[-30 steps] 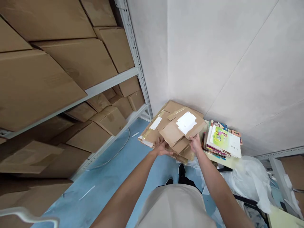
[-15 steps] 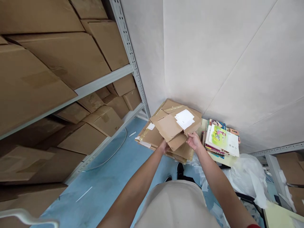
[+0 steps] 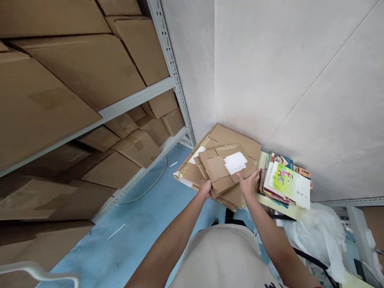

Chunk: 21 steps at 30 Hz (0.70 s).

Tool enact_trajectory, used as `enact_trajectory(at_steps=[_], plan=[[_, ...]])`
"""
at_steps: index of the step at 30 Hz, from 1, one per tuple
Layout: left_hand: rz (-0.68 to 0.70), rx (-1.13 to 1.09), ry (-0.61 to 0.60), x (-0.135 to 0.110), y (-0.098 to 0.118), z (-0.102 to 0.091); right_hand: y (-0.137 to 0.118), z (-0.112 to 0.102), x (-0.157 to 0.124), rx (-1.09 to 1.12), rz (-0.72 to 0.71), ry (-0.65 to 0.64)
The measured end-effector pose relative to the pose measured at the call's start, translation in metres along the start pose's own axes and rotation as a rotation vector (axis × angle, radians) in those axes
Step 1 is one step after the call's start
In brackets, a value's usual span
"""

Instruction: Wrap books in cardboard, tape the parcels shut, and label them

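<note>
A small flattened cardboard box [image 3: 214, 166] with white labels [image 3: 235, 163] lies on top of a stack of larger flattened cardboard [image 3: 237, 136] against the wall. My left hand [image 3: 205, 188] is closed round the small box's near left edge, its fingertips partly hidden. At the near right edge, my right hand [image 3: 248, 185] touches the cardboard, thumb spread away from the fingers. Those fingers point right, close to a pile of books [image 3: 285, 180] topped by a white one with a green picture.
Shelves of cardboard boxes [image 3: 81, 68] fill the left side behind a grey metal upright [image 3: 169, 44]. Right of me, white plastic bags [image 3: 322, 230] bulge below the books. A cable [image 3: 150, 188] curves over the blue floor [image 3: 120, 248]. A pale wall [image 3: 270, 72] stands ahead.
The small flattened box has settled lower and flatter on the stack. My right hand has loosened its pinch on the corner and spread its fingers. The view has shifted slightly.
</note>
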State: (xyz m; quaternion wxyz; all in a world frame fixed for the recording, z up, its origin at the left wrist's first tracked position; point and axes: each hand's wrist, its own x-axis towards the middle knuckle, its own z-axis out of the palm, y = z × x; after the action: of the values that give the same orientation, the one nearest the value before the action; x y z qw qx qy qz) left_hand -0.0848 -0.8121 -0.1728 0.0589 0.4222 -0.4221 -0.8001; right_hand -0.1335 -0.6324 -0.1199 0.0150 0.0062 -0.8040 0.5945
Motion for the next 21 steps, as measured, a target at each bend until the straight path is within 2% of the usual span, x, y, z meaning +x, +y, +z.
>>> enact_trajectory(at_steps=[1,2,5,6,8,11,14,18,21], plan=[[0.001,0.007,0.012,0.0,-0.001,-0.001,0.0,0.001,-0.005,-0.16,-0.099,-0.028],[0.004,0.014,0.019,-0.001,-0.002,-0.002,0.0,0.004,-0.011,-0.309,-0.19,-0.111],[0.022,0.041,0.02,-0.002,-0.004,-0.004,-0.007,0.018,-0.024,-0.619,-0.422,-0.539],[0.031,0.053,0.019,-0.002,-0.004,-0.004,-0.009,0.023,-0.026,-0.685,-0.456,-0.633],[0.049,0.084,0.018,-0.002,-0.003,-0.005,-0.012,0.032,-0.026,-0.757,-0.472,-0.714],[0.065,0.147,0.041,0.001,-0.001,-0.005,-0.011,0.037,-0.019,-0.737,-0.481,-0.706],[0.073,0.223,0.101,0.006,0.003,-0.006,-0.015,0.033,-0.005,-0.656,-0.482,-0.619],[0.095,0.319,0.188,0.015,0.012,-0.01,-0.045,0.011,0.016,-0.494,-0.493,-0.392],[0.147,0.35,0.157,0.014,0.023,-0.012,-0.077,-0.011,0.021,-0.377,-0.545,-0.216]])
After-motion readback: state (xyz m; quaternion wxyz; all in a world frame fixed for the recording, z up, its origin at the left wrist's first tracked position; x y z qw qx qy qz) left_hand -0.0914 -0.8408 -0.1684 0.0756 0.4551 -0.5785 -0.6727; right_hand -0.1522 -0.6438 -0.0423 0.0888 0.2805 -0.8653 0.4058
